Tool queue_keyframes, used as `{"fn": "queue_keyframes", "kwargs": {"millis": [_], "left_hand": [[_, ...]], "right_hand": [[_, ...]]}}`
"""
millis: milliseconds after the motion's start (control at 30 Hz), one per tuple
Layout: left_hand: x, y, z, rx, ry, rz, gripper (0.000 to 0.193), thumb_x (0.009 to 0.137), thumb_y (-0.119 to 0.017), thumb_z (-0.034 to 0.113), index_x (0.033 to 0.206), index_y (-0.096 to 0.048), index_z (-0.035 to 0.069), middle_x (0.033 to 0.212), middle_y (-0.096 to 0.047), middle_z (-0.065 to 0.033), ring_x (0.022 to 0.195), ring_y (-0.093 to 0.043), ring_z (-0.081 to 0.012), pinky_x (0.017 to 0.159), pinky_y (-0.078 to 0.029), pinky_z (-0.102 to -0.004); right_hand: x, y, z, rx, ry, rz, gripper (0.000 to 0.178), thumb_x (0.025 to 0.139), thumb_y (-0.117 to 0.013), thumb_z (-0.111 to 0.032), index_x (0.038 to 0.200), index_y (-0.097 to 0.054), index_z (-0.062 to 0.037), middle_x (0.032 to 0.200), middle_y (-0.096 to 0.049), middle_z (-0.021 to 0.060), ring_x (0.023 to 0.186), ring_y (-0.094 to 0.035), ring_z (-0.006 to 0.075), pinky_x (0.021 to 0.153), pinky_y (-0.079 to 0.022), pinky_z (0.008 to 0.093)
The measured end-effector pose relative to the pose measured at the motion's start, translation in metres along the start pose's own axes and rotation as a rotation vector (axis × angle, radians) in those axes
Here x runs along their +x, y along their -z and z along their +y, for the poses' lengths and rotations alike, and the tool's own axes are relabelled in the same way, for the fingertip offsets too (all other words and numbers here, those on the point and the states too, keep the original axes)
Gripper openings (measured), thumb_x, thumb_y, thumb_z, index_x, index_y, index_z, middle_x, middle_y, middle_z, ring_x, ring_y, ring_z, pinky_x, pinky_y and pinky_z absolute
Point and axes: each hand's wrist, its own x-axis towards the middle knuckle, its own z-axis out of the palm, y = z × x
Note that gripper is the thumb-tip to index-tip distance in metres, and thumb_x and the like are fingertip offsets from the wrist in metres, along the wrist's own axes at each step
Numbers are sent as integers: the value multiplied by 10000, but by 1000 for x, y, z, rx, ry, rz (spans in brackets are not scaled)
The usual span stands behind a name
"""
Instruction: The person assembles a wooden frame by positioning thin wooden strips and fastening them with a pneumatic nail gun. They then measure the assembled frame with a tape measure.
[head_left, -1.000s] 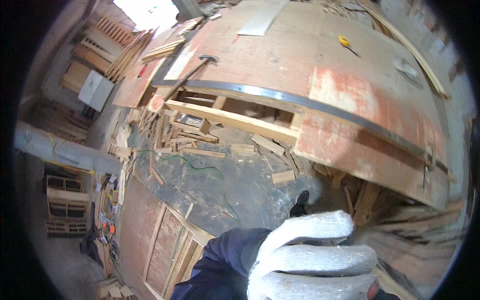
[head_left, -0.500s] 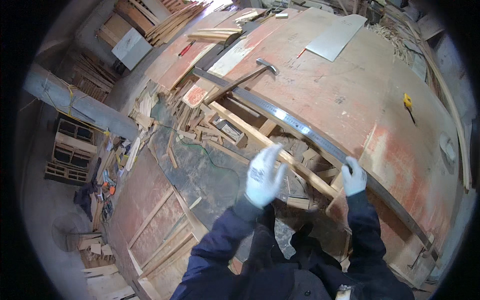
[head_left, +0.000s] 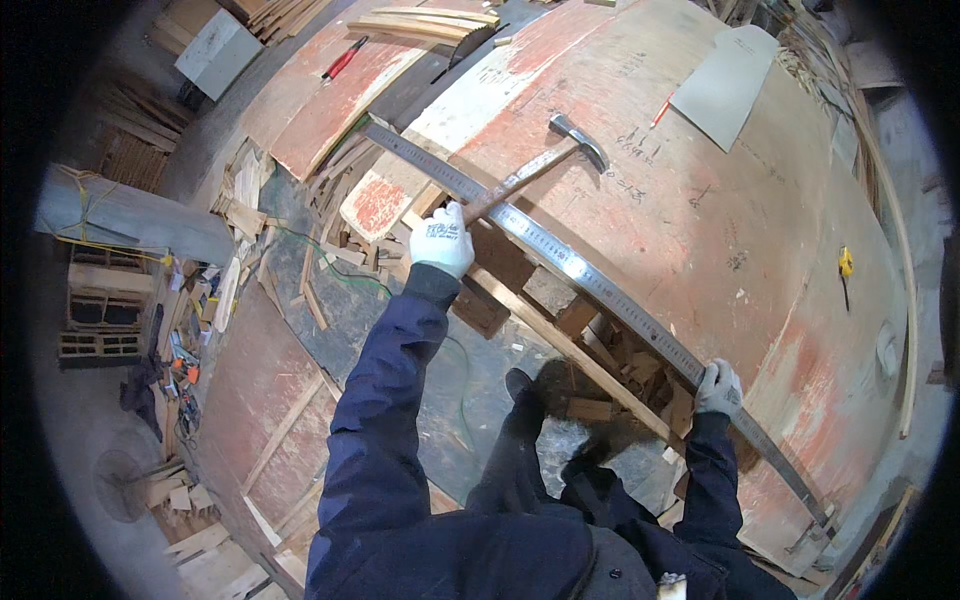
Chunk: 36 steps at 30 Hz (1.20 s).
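Note:
My left hand (head_left: pixel 442 241), in a white glove, is closed round the end of a claw hammer's (head_left: pixel 530 178) wooden handle. The handle crosses over a long steel ruler (head_left: pixel 590 270), and the metal head points away over the worn board. At the ruler's nearer right part, my gloved right hand (head_left: pixel 718 388) grips its edge, with fingers curled over it. Below the ruler runs a pale wooden strip (head_left: pixel 570 350), spanning a gap filled with wood offcuts. Part of the hammer's handle is hidden inside my left glove.
A large worn board (head_left: pixel 690 260) carries a pale grey sheet (head_left: pixel 730 85), a red pencil (head_left: pixel 661 112) and a yellow-handled tool (head_left: pixel 846 264). Red-handled pliers (head_left: pixel 345 60) lie at the far left. Wood scraps and a green cord (head_left: pixel 330 252) are on the floor.
My left hand has moved forward and left, from open in the air to a grip on the hammer's handle. My right hand stays at the ruler. The view has shifted.

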Motion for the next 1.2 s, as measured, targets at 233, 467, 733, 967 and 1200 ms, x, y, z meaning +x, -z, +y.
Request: {"fn": "queue_keyframes", "kwargs": {"millis": [233, 467, 733, 967, 1200], "left_hand": [[-7, 1, -8, -344, 224, -217, 443, 836, -695, 420, 1156, -654, 116, 997, -743, -193, 966, -710, -403, 838, -552, -497], [-266, -37, 10, -1021, 865, -164, 355, 803, -797, 307, 958, -664, 17, 757, -682, -117, 692, -645, -265, 689, -524, -412], [-535, -148, -9, -744, 1336, -162, 408, 750, -808, 314, 942, -687, -25, 743, -680, -128, 662, -666, -234, 619, -503, -396], [-716, -224, -27, -833, 1811, -265, 436, 805, -746, 376, 1039, -715, 9, 953, -731, -185, 856, -710, -332, 766, -536, -444], [-696, -83, -156, -10, 1503, -379, 633, 934, -642, 417, 1425, -528, 34, 1314, -638, -253, 1162, -652, -421, 990, -520, -471]], "right_hand": [[-1, -7, 7, 22, -21, -50, 338, 996, -500, -344, 1085, -728, -110, 1101, -734, 119, 1038, -669, 343, 937, -505, 475], [-1, -6, 12, 1, 5, -108, 415, 1023, -462, -386, 1145, -711, -77, 1119, -726, 168, 1061, -659, 375, 945, -495, 485], [6, -13, 28, 59, 107, -213, 471, 1058, -389, -413, 1137, -685, -55, 1098, -707, 201, 1036, -650, 404, 897, -486, 485], [14, -17, 39, 29, 146, -243, 484, 1073, -367, -420, 1047, -656, -32, 1007, -687, 209, 948, -636, 416, 836, -472, 482], [19, -24, 44, 84, 153, -231, 447, 1060, -377, -392, 977, -648, -46, 963, -673, 214, 908, -631, 409, 812, -467, 486]]}}
